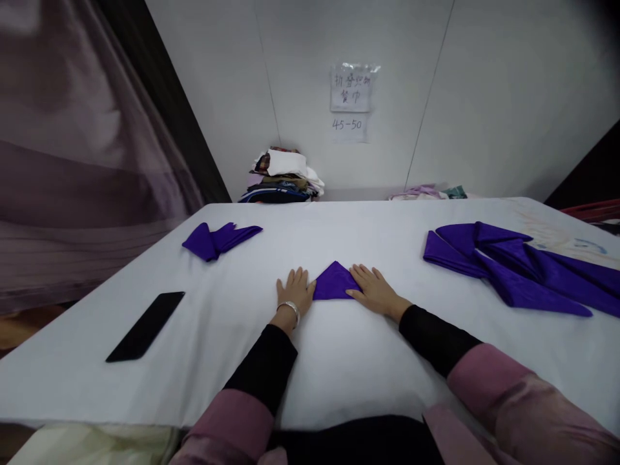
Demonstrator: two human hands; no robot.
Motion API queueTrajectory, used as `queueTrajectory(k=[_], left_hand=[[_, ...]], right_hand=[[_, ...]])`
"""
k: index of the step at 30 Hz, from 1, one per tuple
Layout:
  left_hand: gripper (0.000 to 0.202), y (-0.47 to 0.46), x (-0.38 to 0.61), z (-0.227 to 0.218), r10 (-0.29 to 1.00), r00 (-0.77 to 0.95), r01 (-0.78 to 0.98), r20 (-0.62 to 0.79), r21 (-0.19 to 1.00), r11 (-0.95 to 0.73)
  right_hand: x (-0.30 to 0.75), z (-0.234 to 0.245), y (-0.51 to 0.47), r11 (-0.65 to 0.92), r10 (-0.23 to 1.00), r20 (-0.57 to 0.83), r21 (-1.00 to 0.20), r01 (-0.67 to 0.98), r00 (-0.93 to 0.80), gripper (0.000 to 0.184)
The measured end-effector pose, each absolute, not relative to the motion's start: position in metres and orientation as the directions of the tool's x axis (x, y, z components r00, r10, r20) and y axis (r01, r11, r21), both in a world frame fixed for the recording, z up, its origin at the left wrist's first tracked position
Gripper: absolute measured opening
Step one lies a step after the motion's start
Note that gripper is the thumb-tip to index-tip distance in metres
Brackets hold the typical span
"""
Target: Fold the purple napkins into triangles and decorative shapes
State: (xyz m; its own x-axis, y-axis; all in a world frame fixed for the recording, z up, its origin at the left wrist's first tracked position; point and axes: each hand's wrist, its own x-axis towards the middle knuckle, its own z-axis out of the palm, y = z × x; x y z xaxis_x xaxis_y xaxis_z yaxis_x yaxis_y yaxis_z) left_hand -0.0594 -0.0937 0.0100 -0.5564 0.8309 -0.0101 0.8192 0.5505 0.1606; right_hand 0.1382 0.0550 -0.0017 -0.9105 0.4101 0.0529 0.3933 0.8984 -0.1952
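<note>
A purple cloth napkin (pixel 335 283), folded into a small triangle with its point away from me, lies flat on the white-covered table (pixel 339 361). At its left corner rests my left hand (pixel 295 290), open with fingers stretched forward and a bracelet on the wrist. My right hand (pixel 376 294) lies flat over the right corner of the napkin, its fingers spread and the thumb on the cloth. Neither hand grips anything.
Left of my hands are a folded purple cloth (pixel 213 241) and a black phone-like slab (pixel 146 327). Several purple cloths (pixel 498 265) lie loosely on the right. Behind the table's far edge sits a pile of clothes (pixel 283 175), with handwritten signs (pixel 351 90) on the wall.
</note>
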Motion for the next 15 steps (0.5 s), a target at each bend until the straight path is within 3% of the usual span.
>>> queueTrajectory(k=[4,8,10,13,15], left_hand=[[0.052,-0.082,-0.046,0.024,0.803,-0.595,0.795,0.026,0.160,0.585],[0.060,-0.063,-0.019,0.027,0.925,-0.341,0.937,0.168,0.140,0.320],[0.065,-0.057,-0.011,0.021,0.960,-0.254,0.960,0.113,0.154,0.236],[0.072,-0.056,-0.008,0.012,0.957,-0.289,0.941,0.022,0.187,0.280],[0.071,-0.058,-0.009,0.009,0.955,-0.295,0.941,0.035,0.183,0.284]], right_hand=[[0.138,0.001,0.053,0.894,0.419,0.054,-0.200,0.402,-0.906,0.077],[0.138,0.004,0.051,0.889,0.431,0.051,-0.195,0.414,-0.901,0.079],[0.138,0.004,0.050,0.888,0.434,0.051,-0.193,0.418,-0.899,0.077],[0.139,-0.001,0.050,0.890,0.433,0.059,-0.188,0.416,-0.900,0.074],[0.140,-0.004,0.050,0.890,0.434,0.062,-0.185,0.417,-0.899,0.073]])
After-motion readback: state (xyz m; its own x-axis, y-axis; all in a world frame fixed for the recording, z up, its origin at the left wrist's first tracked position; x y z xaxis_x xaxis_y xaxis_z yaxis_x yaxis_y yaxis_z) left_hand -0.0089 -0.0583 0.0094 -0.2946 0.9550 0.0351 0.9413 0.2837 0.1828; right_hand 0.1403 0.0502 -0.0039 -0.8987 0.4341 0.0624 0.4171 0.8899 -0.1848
